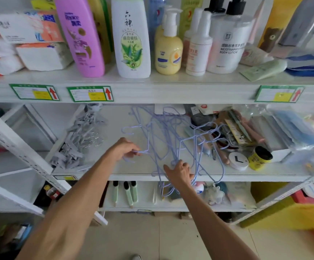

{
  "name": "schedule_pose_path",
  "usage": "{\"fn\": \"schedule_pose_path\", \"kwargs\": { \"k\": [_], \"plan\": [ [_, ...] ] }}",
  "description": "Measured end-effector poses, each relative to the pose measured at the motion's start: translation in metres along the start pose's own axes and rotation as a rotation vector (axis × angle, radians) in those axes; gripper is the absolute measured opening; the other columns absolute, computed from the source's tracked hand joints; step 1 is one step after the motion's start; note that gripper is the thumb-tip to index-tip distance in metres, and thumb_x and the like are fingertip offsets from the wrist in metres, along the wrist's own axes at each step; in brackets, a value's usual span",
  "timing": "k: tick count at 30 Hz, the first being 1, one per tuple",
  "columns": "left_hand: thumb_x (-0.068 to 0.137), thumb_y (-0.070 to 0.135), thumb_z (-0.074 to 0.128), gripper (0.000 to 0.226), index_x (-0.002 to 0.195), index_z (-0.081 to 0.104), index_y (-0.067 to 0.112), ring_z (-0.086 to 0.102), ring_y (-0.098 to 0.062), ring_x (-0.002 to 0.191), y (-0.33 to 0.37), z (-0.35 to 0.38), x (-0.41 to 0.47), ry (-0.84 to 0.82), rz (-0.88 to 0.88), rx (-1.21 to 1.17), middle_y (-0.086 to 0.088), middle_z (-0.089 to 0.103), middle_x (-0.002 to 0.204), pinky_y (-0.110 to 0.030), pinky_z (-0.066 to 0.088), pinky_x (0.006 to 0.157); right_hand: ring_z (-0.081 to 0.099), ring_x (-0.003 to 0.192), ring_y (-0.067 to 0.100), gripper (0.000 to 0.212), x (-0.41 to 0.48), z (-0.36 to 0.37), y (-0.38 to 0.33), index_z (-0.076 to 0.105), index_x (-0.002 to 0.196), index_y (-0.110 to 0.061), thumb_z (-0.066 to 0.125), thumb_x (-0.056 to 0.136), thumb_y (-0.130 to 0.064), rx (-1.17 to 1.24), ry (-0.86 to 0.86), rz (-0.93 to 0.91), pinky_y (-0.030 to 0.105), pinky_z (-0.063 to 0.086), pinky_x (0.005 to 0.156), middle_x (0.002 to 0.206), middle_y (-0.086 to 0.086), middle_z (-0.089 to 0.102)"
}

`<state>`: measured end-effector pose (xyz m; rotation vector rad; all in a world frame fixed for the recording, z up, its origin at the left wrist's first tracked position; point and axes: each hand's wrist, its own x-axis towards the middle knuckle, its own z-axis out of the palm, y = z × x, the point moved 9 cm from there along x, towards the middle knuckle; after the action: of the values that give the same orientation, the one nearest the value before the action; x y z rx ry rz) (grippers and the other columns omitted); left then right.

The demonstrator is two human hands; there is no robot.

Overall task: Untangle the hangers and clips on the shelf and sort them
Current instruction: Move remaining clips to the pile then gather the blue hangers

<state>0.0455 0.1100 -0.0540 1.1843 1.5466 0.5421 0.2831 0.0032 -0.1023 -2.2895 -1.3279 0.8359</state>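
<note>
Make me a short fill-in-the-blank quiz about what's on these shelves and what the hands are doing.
1. The left hand and the right hand both hold tangled wire hangers on the shelf just below the row of ____.
2. The grey clips lie to the ____ of the hangers.
3. The jar with the black lid is ____.
4. The red arrows on the shelf labels point ____.
Missing words: bottles; left; yellow; up.

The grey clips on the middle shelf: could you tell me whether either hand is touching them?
No: the left hand and right hand both hold wire hangers, while the clips lie apart.
</note>
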Motion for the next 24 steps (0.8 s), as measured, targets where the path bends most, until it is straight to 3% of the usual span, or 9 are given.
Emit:
{"fn": "schedule_pose_path", "kwargs": {
  "k": [4,8,10,12,14,16,19,22,24],
  "plan": [
    [0.09,0.007,0.06,0.013,0.087,0.062,-0.005,0.073,-0.032,0.072,-0.007,0.01,-0.008,-0.087,-0.075,-0.652,-0.024,0.067,0.087,-0.032,0.062,0.07,0.037,0.132,0.032,0.074,-0.001,0.0,-0.001,0.042,0.134,-0.011,0.056,0.082,-0.062,0.096,-0.04,0.046,0.05,0.028,0.108,0.137,0.012,0.042],
    [0.087,0.043,0.066,0.051,0.104,0.058,-0.004,0.064,-0.044,0.106,-0.035,0.033,-0.016,-0.062,-0.094,-1.272,-0.028,0.063,0.107,-0.044,0.057,0.09,0.044,0.124,0.036,0.043,-0.004,-0.003,-0.005,0.043,0.125,-0.007,0.05,0.087,-0.026,0.146,0.001,0.051,0.051,0.033,0.107,0.13,0.015,0.045],
    [0.087,0.046,0.066,0.044,0.103,0.06,0.005,0.067,-0.033,0.101,-0.046,0.051,-0.026,-0.018,-0.077,-1.228,-0.02,0.069,0.098,-0.037,0.055,0.086,0.048,0.118,0.038,0.036,-0.008,-0.004,-0.005,0.044,0.12,-0.006,0.046,0.084,-0.013,0.202,0.004,0.064,0.051,0.039,0.103,0.127,0.017,0.047],
    [0.091,0.037,0.064,0.019,0.093,0.063,0.019,0.064,-0.021,0.078,-0.05,0.07,-0.033,0.016,-0.073,-0.964,-0.007,0.067,0.086,-0.027,0.044,0.062,0.051,0.114,0.039,0.035,-0.011,-0.008,-0.009,0.048,0.119,-0.002,0.046,0.085,-0.007,0.237,0.015,0.062,0.044,0.044,0.096,0.125,0.02,0.051],
    [0.092,0.024,0.062,0.006,0.087,0.06,0.022,0.054,-0.018,0.064,-0.05,0.088,-0.032,0.003,-0.056,-0.798,-0.004,0.057,0.08,-0.025,0.031,0.052,0.054,0.11,0.039,0.033,-0.014,-0.015,-0.013,0.052,0.118,0.002,0.047,0.086,-0.002,0.265,0.035,0.068,0.039,0.046,0.087,0.123,0.024,0.056],
    [0.095,0.01,0.054,0.016,0.099,0.055,0.026,0.06,-0.021,0.067,-0.052,0.098,-0.03,0.0,-0.062,-0.742,-0.004,0.061,0.083,-0.025,0.037,0.057,0.057,0.11,0.038,0.035,-0.022,-0.014,-0.016,0.055,0.121,0.003,0.046,0.087,0.004,0.3,0.027,0.093,0.037,0.048,0.082,0.121,0.024,0.059],
    [0.098,-0.001,0.041,0.033,0.116,0.046,0.026,0.069,-0.028,0.077,-0.054,0.097,-0.028,-0.019,-0.09,-0.731,-0.006,0.067,0.094,-0.038,0.054,0.065,0.058,0.113,0.037,0.044,-0.031,-0.012,-0.018,0.055,0.13,-0.007,0.043,0.089,0.004,0.337,0.062,0.151,0.034,0.048,0.082,0.125,0.021,0.059],
    [0.096,-0.001,0.046,0.031,0.119,0.046,0.021,0.068,-0.025,0.078,-0.051,0.09,-0.025,-0.039,-0.074,-0.649,-0.009,0.066,0.098,-0.041,0.055,0.068,0.059,0.108,0.036,0.035,-0.035,-0.008,-0.021,0.062,0.115,-0.013,0.047,0.085,-0.002,0.338,0.123,0.215,0.037,0.047,0.091,0.115,0.017,0.063],
    [0.092,0.001,0.056,0.032,0.119,0.052,0.018,0.062,-0.019,0.077,-0.052,0.083,-0.022,-0.021,-0.034,-0.538,-0.01,0.062,0.098,-0.038,0.053,0.072,0.062,0.102,0.037,0.026,-0.036,-0.005,-0.029,0.063,0.103,-0.007,0.047,0.083,-0.001,0.381,0.158,0.203,0.035,0.047,0.083,0.108,0.02,0.065]
  ]
}}
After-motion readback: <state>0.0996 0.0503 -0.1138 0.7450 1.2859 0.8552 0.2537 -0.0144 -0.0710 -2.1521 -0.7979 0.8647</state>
